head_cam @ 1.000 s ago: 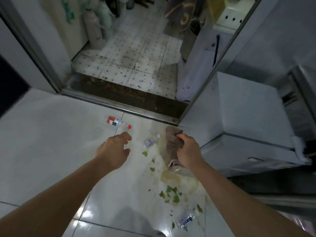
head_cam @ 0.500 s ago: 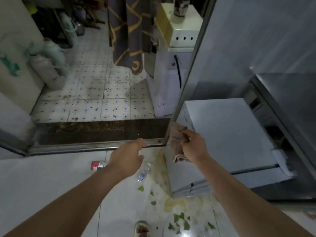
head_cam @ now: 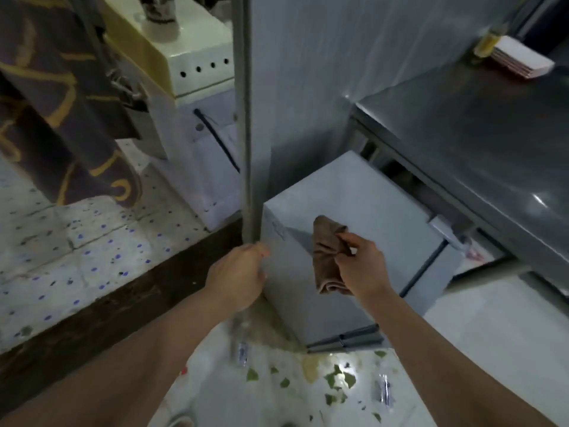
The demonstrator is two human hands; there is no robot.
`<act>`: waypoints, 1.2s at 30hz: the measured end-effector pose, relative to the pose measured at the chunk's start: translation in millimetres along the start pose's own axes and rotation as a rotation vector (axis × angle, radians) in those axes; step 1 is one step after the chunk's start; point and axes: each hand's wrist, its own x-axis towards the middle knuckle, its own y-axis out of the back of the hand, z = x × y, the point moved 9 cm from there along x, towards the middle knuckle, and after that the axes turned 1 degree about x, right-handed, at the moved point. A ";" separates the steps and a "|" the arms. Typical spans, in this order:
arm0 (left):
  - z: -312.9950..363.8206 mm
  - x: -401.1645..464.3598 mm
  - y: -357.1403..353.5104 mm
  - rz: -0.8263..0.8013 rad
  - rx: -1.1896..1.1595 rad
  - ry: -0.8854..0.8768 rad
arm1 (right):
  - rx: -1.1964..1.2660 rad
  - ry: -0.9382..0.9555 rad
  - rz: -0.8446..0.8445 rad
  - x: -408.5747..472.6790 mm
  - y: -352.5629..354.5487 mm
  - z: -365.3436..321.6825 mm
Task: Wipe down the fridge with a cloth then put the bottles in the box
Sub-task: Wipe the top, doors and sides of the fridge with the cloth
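Note:
A small grey-white fridge (head_cam: 363, 195) stands low against the wall, right of the doorway. My right hand (head_cam: 358, 266) pinches a brown cloth (head_cam: 326, 254) and holds it over the fridge's near top edge. My left hand (head_cam: 238, 274) reaches to the fridge's left front corner, fingers loosely curved at the edge. Two clear plastic bottles lie on the wet floor: one bottle (head_cam: 241, 352) just below my left hand, another bottle (head_cam: 385, 392) further right. No box shows.
A metal door frame post (head_cam: 246, 118) rises just left of the fridge. A steel counter (head_cam: 480, 149) overhangs the fridge on the right. Green leaf scraps (head_cam: 338, 380) and a yellowish spill cover the floor. A dark threshold (head_cam: 92, 303) leads to a tiled room.
The view has lifted from the floor toward the fridge. Both hands moved up and forward; the cloth came over the fridge top, and the red-labelled bottle dropped out of view.

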 end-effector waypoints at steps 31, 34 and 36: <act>50.2 54.5 -91.2 0.376 0.279 -0.755 | -0.664 0.277 0.807 -115.0 -21.3 129.1; 44.8 57.4 -95.9 0.513 0.204 -0.827 | -0.677 0.351 0.939 -114.1 -27.4 129.6; 41.3 59.3 -99.9 0.588 0.144 -0.871 | -0.659 0.402 1.025 -114.7 -28.9 130.0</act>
